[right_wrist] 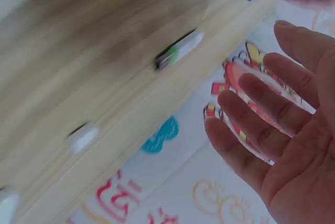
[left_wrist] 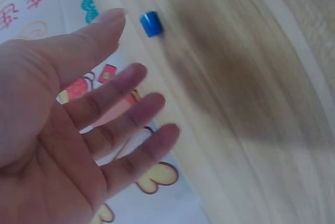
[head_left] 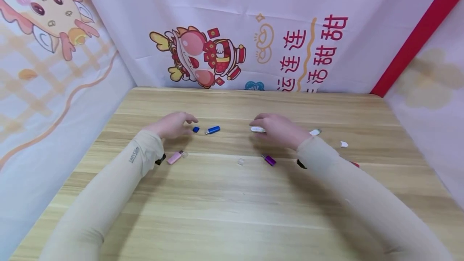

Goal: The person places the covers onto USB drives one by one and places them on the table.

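Since blue cap [head_left: 196,129] & blue drive [head_left: 213,130] are lying close but apart, they're prob. being grouped by colour; head view's showing both btwn L hand [head_left: 173,125] & R hand [head_left: 278,128], w/ white drive [head_left: 257,129] lying near R hand. L wrist: relaxed fingers are gripping nothing. R wrist: ditto, loosely spread.
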Demonstrator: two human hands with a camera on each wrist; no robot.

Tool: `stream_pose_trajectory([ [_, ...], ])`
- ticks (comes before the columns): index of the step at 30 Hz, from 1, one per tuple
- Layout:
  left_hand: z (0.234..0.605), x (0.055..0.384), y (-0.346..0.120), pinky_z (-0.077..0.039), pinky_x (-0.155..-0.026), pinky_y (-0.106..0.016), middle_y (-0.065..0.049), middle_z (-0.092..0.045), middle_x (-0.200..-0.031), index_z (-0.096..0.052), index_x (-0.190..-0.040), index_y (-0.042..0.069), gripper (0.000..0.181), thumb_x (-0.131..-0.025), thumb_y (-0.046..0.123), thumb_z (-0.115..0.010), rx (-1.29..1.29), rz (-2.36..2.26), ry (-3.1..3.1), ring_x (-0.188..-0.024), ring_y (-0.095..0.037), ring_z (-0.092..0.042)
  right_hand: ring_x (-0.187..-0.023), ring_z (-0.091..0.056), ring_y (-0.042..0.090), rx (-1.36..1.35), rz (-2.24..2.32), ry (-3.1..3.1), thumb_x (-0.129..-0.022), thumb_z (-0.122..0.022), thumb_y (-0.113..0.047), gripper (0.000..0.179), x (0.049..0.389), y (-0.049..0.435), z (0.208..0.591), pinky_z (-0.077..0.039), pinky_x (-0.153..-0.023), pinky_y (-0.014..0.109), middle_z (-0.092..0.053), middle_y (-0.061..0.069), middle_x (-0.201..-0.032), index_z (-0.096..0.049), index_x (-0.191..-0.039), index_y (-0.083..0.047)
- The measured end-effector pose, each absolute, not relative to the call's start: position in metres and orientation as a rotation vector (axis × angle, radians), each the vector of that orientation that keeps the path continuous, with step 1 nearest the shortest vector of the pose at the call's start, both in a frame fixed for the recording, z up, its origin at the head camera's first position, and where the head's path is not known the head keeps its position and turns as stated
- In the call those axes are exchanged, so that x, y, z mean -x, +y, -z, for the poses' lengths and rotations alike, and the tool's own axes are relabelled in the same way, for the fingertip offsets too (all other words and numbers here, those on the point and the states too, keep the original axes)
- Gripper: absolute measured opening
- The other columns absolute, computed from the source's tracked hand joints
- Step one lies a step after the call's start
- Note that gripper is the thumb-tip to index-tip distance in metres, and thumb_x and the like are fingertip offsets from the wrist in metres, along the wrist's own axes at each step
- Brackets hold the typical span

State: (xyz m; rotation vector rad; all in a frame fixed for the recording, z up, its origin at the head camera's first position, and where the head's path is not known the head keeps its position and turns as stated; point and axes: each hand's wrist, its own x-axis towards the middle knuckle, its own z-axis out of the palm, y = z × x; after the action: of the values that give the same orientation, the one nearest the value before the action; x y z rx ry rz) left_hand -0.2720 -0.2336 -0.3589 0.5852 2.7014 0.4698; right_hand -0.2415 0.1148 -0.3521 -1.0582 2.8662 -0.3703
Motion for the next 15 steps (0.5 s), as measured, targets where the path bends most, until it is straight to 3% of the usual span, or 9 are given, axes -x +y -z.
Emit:
stream_pose_trajectory([
  [7, 0.364, 0.288, -0.234, -0.042, -0.104, -0.05, -0.01, -0.063, -0.123, -0.062, -0.132, 0.01, 0.039, -0.094, 0.014, -0.07, -0.542, -0.553, 2.655, -0.118, -0.03, -0.056, -0.119, -0.059, 0.024, 1.019, 0.312, 2.731, -0.095, -0.069, -0.021, 0.033, 0.269, 0.067, 0.35, -0.045, -0.104, 0.04, -0.065, 0.005, -0.126, -0.068, -0.127, -0.012],
  [15, 0.38, 0.3, -0.24, -0.049, -0.095, -0.043, -0.003, -0.067, -0.105, -0.069, -0.117, 0.013, 0.028, -0.09, 0.018, -0.076, -0.587, -0.626, 2.62, -0.1, -0.022, -0.06, -0.112, -0.062, 0.018, 1.029, 0.191, 2.684, -0.096, -0.067, -0.023, 0.029, 0.294, 0.019, 0.353, -0.047, -0.1, 0.036, -0.068, 0.001, -0.12, -0.07, -0.124, -0.016],
])
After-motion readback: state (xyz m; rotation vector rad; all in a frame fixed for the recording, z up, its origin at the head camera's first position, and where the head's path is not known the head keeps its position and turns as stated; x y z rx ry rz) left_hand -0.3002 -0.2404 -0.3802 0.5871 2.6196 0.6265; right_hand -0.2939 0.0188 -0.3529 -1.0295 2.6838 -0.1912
